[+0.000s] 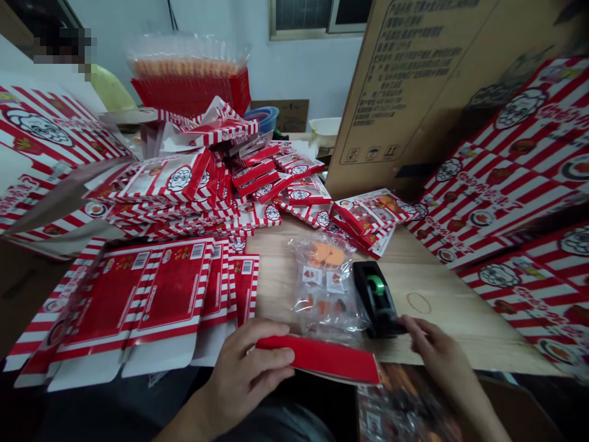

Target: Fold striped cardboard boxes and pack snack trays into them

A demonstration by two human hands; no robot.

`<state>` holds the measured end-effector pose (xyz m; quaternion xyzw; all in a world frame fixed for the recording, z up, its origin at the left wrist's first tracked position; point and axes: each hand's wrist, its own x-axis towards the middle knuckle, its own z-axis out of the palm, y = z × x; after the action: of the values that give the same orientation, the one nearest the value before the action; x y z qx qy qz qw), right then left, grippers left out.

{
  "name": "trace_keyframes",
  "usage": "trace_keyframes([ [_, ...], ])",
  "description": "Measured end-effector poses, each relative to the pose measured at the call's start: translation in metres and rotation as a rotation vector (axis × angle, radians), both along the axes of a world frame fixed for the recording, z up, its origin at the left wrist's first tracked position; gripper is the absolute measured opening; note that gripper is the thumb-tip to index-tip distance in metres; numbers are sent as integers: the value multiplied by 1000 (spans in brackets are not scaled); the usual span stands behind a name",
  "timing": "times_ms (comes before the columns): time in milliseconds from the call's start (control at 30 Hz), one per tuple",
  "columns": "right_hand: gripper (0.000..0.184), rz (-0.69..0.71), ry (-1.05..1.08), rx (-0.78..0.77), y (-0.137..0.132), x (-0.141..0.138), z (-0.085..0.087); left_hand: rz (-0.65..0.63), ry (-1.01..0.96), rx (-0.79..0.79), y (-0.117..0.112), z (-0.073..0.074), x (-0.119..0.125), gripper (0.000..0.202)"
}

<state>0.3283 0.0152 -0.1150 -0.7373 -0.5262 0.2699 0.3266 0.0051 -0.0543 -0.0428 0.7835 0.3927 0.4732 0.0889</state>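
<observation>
My left hand (248, 374) grips a red cardboard box (322, 359) at its left end, thumb and fingers closed around it near the table's front edge. To the right, my right hand (437, 347) reaches to the front end of a black tape dispenser (375, 301) with a green-cored roll. Its fingers are pinched at the tape end; the strip itself is blurred. Just beyond the red box lies a clear plastic bag (324, 285) holding orange pieces and small printed packets, beside the dispenser.
Flattened red-and-white boxes (170, 282) lie at left, with piled boxes (175, 178) behind. Striped boxes (506, 184) are stacked at right by a big brown carton (400, 92). A rubber band (418, 302) lies on the table. Bagged pieces (405, 405) sit below its edge.
</observation>
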Motion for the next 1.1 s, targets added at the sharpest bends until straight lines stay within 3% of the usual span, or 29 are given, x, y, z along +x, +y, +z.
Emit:
trace_keyframes([
  [100,38,73,299,-146,3,2,-5,27,34,-5,-2,-1,1,8],
  [200,33,-14,593,-115,-9,0,-12,40,35,-5,-2,-3,2,8],
  [300,34,-149,790,-29,-27,3,-35,79,39,33,-2,-5,5,7],
  [400,43,-238,559,20,-37,3,-63,118,89,74,-2,-5,8,7],
  [500,50,-243,249,21,-36,0,-75,105,112,95,-1,-4,11,7],
  [733,37,-210,242,-152,-33,-14,-56,202,89,98,-2,-5,17,3],
  [933,19,-257,213,-184,-30,-13,-56,182,71,124,-4,-5,17,2],
  [1000,21,-246,242,-182,-42,-18,-44,185,67,124,-4,-5,16,1],
  [1067,28,-247,313,-122,-62,-36,-20,191,60,122,-4,-5,17,1],
  [1100,30,-261,412,-21,-74,-50,-4,194,56,122,-4,-5,17,1],
])
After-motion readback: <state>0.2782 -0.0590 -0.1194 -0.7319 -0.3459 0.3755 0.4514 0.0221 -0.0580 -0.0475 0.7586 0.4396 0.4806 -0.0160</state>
